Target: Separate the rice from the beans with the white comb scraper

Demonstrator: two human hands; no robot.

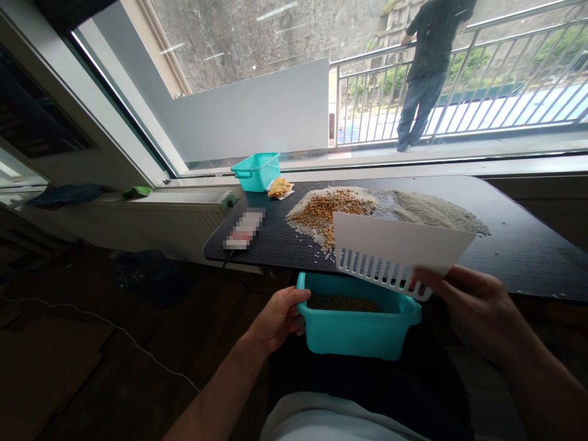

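My left hand (pixel 285 313) grips the left rim of a turquoise plastic bin (pixel 356 334), held over my lap just below the table edge. Small brownish-green grains (pixel 342 302) cover part of its bottom. In my right hand (pixel 468 293) is a white plastic sheet with a slotted edge (pixel 395 245), tilted above the bin's right side. Behind the sheet, on the black table (pixel 519 257), lie a heap of golden-brown grains (pixel 328 209) mixed with white rice-like grains and a pale grain pile (pixel 427 208). The sheet hides part of both.
A second turquoise bin (pixel 258 174) stands at the table's back left, beside yellowish pieces on white paper (pixel 280 188). A blurred-out flat object with a cable (pixel 245 229) lies at the left. A radiator (pixel 184 211) runs under the window. Outside, a person (pixel 427 67) stands at a railing.
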